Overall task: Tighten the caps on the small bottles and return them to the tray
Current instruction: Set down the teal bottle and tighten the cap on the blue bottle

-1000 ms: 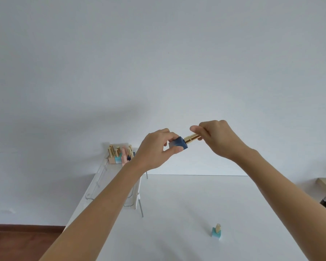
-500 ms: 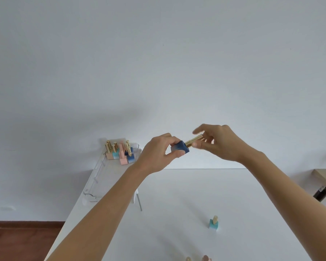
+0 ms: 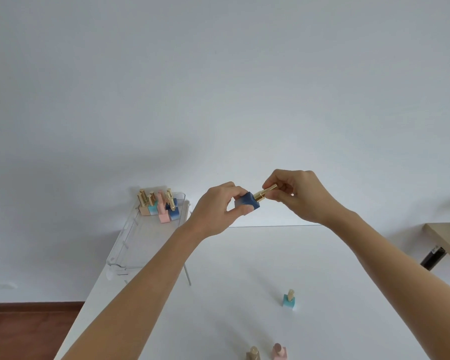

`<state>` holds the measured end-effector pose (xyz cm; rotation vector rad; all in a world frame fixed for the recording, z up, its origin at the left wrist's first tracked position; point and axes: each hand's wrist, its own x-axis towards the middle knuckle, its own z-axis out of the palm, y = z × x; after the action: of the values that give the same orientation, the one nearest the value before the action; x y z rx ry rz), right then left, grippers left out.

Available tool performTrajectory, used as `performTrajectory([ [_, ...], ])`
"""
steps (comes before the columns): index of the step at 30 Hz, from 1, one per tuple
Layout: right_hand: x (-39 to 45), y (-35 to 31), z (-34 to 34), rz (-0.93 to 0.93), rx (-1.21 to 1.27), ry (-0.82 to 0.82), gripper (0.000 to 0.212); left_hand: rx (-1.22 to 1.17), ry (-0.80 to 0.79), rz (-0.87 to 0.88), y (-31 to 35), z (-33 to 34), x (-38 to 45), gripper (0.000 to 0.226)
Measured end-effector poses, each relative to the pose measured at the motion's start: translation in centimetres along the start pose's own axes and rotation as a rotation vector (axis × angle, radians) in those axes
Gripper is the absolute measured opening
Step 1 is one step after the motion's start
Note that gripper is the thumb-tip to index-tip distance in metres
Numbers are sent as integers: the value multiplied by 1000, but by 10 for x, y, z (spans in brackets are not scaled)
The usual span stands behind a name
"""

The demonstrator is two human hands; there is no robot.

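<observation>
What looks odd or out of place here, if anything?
Nothing is spilled or broken. The clear tray overhangs the table's left edge, and its bottles crowd the far corner. Three bottles stand loose on the table: teal, tan, pink.

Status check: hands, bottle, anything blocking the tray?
Left hand grips blue bottle; right hand pinches its gold cap. Bottle held above table. Nothing in the way to tray.
</observation>
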<state>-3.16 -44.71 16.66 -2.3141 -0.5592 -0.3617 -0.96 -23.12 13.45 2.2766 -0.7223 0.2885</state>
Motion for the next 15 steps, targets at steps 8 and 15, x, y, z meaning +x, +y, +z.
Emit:
performTrajectory([
  [8,-18,27,26,175,8,5,4,37,24,-65,-20,49,-17,21],
  [15,-68,79,93,480,-64,-269,10,-101,-373,-378,-65,120,-71,38],
])
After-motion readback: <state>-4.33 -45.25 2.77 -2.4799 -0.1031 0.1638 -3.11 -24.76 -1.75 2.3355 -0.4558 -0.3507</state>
